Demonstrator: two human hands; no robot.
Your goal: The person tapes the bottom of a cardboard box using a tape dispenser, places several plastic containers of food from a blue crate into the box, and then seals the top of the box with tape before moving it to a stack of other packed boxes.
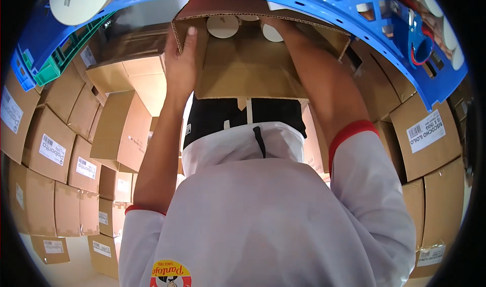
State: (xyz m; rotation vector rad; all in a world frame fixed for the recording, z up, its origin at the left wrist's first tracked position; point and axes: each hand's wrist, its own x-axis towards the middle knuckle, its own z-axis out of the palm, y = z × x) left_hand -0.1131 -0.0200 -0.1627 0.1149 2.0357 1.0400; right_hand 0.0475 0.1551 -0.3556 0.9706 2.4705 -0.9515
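An open cardboard box (248, 59) is tipped toward me in front of my waist. My left hand (182, 51) grips its left side, thumb up along the edge; the other fingers are mostly hidden. Inside, at the far end, a white round-topped container (223, 27) stands at the left and another white round-topped container (273, 32) at the right. Part of a third shows between them. My right hand (278, 24) reaches into the box beside the right container. The upper flap hides its fingers, so I cannot see whether they hold it.
A blue plastic crate (304, 6) arches across the top, with a white round-topped container (81, 1) at its left and more packed goods at its right. A green crate (50, 69) sits at the left. Stacked cartons (48, 145) line both sides, one open carton (119, 130) among them.
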